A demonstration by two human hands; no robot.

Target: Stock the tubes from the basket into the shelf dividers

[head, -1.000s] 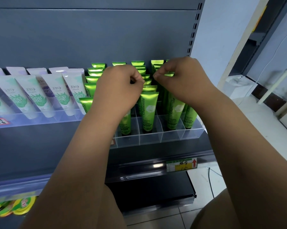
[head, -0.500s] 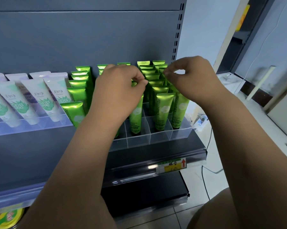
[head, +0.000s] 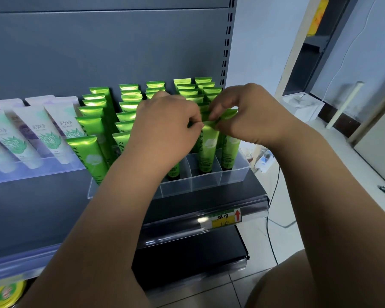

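Both hands on one green tube: left hand has its fingers curled, thumb and forefinger pinching the left end of the flat crimped top; right hand has its fingers bent and seems to pinch the right end of the same crimp, though exact contact is partly hidden by the knuckles. The tube stands cap down, roughly upright, in the clear divider tray, in a cell just behind the front row, second column from the right as far as I can tell. The step looks like seating and squaring this tube. To do it well, push straight down so the cap reaches the cell floor, keep the printed face to the front, let go with both hands together so it does not tip, and match the lean of the neighbour tube just beside it on the right. The front cells of the tray look unfilled, so stocking is probably not finished. The basket is not in view. The packed rows of green tubes stand close behind and to the left, easy to knock with knuckles or a wrist. White tubes sit in a separate holder to the left, well apart. A price label is on the shelf edge below, and a cable hangs at the right, clear of the work.
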